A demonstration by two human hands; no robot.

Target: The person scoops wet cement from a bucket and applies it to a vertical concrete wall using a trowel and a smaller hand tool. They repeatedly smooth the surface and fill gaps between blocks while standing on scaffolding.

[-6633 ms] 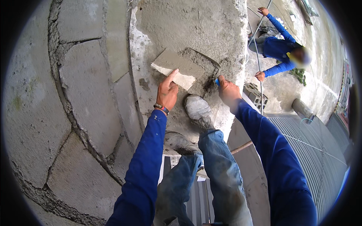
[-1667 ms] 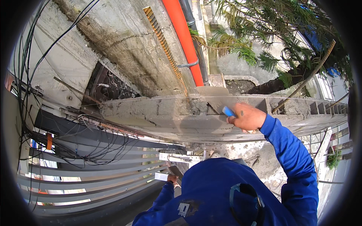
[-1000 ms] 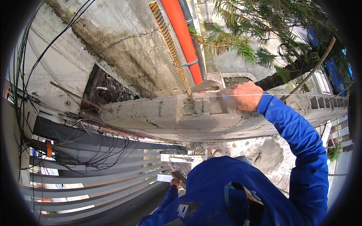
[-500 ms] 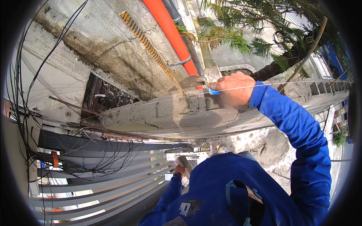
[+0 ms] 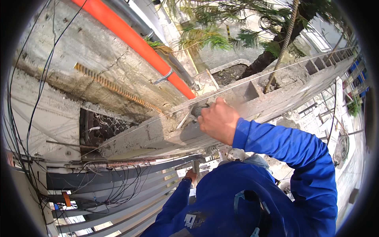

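Note:
My right hand [image 5: 219, 120] is closed around a trowel, over the top of a grey hollow-block wall [image 5: 252, 112]. The trowel's blade [image 5: 184, 119] shows as a thin pale edge just left of my fingers, close to the mortar; its handle is hidden in my fist. Rough mortar [image 5: 173, 121] lies along the wall top there. Lower down, my left hand [image 5: 191, 175] is closed at a narrow grey piece [image 5: 196, 166], partly hidden, whose kind I cannot make out.
A taut string [image 5: 276, 71] runs along the wall top. Rusty rebar [image 5: 118, 89] and another bar [image 5: 282, 49] rise from the wall. An orange pipe [image 5: 130, 43], tree branches [image 5: 213, 39], black cables [image 5: 43, 83] and grey slats [image 5: 118, 205] surround it.
My right hand has come down and nearer from above the wall, turning the trowel from broad face to edge-on. The view has shifted. My left hand stays low beside the grey piece.

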